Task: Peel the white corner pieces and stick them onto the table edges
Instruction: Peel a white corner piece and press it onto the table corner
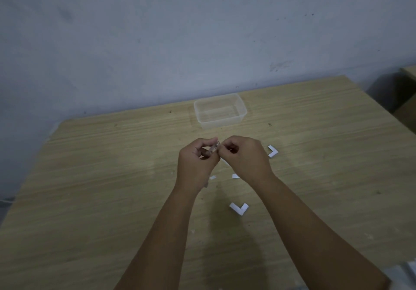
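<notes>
Looks early on: both hands, left hand [198, 154] and right hand [245, 154], pinch one clear-ish corner piece [214, 149] mid-peel above the table [90, 177] (nothing visibly stuck yet), two white corners [239, 208] [273, 151] wait

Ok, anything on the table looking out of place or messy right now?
Nothing damaged. Small white scraps lie loose on the light wooden table under the hands, likely peeled backing. Two white L-shaped corner pieces sit unstuck. The clear plastic tub stands upright. Left hand and right hand pinch a small clear piece.
</notes>
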